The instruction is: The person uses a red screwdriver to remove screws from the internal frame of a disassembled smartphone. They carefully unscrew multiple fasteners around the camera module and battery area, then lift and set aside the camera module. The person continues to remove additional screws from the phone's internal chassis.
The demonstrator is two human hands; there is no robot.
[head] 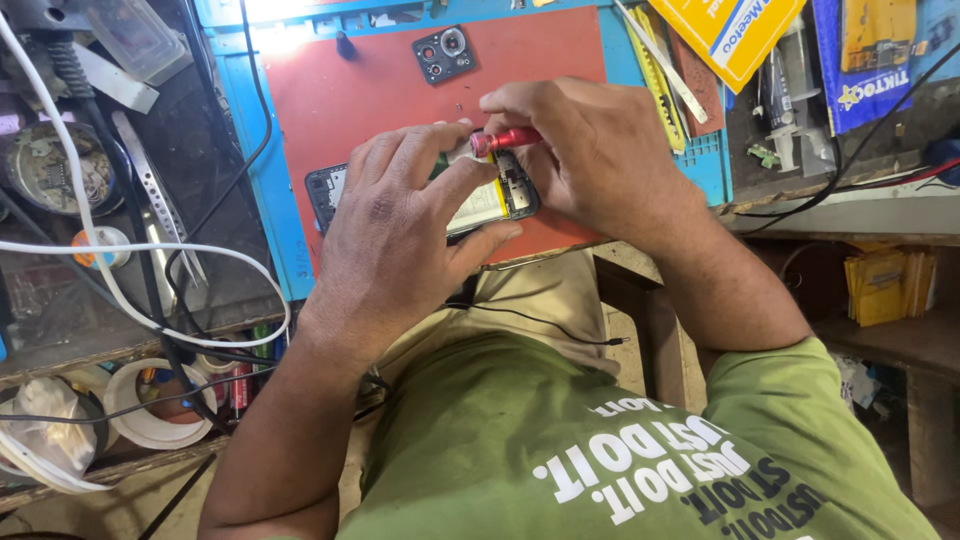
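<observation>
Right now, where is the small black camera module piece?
In the head view, the camera module piece lies alone near the top of the red mat, above both hands and the opened phone.

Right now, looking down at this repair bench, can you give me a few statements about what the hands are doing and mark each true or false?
1. The right hand holds a red-handled tool. True.
2. The opened phone lies on a green mat. False: it lies on a red mat.
3. The left hand rests on the phone. True.
4. The small black camera part sits under the left hand. False: it lies apart, higher on the mat.
</observation>
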